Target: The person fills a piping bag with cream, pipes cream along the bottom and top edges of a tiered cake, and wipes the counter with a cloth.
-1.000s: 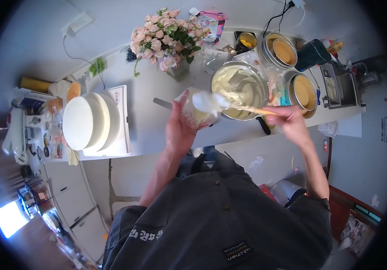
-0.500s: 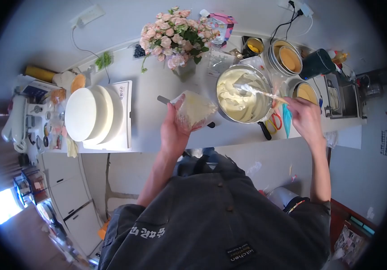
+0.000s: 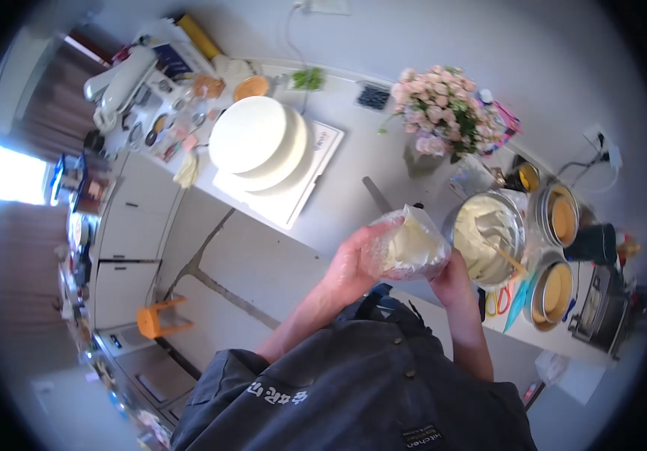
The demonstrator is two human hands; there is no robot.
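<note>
A clear piping bag (image 3: 414, 249) filled with pale cream is held between both hands in front of my apron. My left hand (image 3: 350, 263) is wrapped round its left side. My right hand (image 3: 453, 278) grips its lower right side, its fingers partly hidden behind the bag. Just right of the bag stands a metal mixing bowl (image 3: 523, 231) of whipped cream (image 3: 480, 237). A spatula with a wooden handle (image 3: 511, 261) rests in that bowl. On the counter beyond my left hand lies a metal palette knife (image 3: 376, 195).
Stacked white round forms (image 3: 248, 139) stand on a white base (image 3: 305, 197) to the left. A vase of pink roses (image 3: 435, 105) is at the back. On the right are cake tins (image 3: 549, 293), scissors (image 3: 498, 302) and a teal piping bag (image 3: 517, 304). An orange stool (image 3: 151, 322) stands on the floor.
My right hand has let go of the spatula, leaving it in the bowl, and has moved left onto the piping bag. The head view has turned left and tilted.
</note>
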